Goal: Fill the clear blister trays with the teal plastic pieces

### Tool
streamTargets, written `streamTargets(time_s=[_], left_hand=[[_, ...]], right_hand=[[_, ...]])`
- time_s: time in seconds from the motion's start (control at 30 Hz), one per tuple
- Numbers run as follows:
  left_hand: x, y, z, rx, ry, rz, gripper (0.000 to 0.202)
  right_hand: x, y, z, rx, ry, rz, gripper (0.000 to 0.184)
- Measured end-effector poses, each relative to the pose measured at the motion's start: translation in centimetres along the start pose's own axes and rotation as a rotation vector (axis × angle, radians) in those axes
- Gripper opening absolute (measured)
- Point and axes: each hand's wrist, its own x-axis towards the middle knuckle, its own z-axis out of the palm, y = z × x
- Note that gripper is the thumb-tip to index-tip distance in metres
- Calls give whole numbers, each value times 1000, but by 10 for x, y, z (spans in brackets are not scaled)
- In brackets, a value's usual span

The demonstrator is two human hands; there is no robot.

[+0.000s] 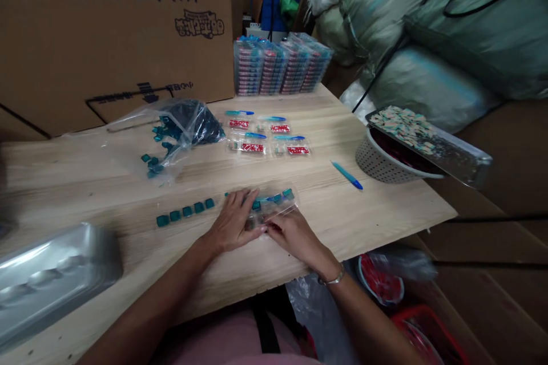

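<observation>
A clear plastic blister tray (pixel 295 201) lies near the front of the table, with teal square pieces (pixel 287 194) and a blue pen seen through it. My left hand (pixel 233 221) holds its left end, fingers over the top and thumb at the near edge. At the near side, my right hand (pixel 297 236) is curled with fingertips pinched against the tray; those fingertips are partly hidden. Left of my hands, a row of several teal squares (pixel 187 211) sits in a clear strip. Beyond them, an open plastic bag (pixel 201 125) spills more teal pieces (pixel 154 166).
Packed trays with pens (pixel 252 147) lie mid-table, before tall stacks of packs (pixel 280 68). A loose blue pen (pixel 346 175) is at right, near a grey basket (pixel 377 159) bearing a metal tray (pixel 466 159) of small pieces. A cardboard box (pixel 115 40) stands behind; a silver tray (pixel 60 274) is front left.
</observation>
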Motion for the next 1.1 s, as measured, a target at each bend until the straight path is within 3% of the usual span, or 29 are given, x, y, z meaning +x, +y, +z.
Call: streamTargets(time_s=[0.27, 0.47, 0.73, 0.87, 0.97, 1.1], left_hand=[[1, 1, -3, 19, -33, -17, 78], [1, 3, -3, 31, -41, -26, 78], [2, 2, -3, 60, -57, -30, 80], [1, 4, -4, 55, -61, -40, 81], [1, 4, -5, 53, -83, -45, 80], [1, 2, -5, 56, -83, -36, 76]], right_hand=[[8, -8, -8, -66, -48, 55, 5], [2, -7, -5, -48, -3, 78, 10], [18, -13, -10, -170, -126, 108, 9], [-3, -11, -12, -63, 24, 90, 11], [-30, 8, -20, 85, 201, 194, 9], [-54, 42, -29, -85, 313, 326, 13]])
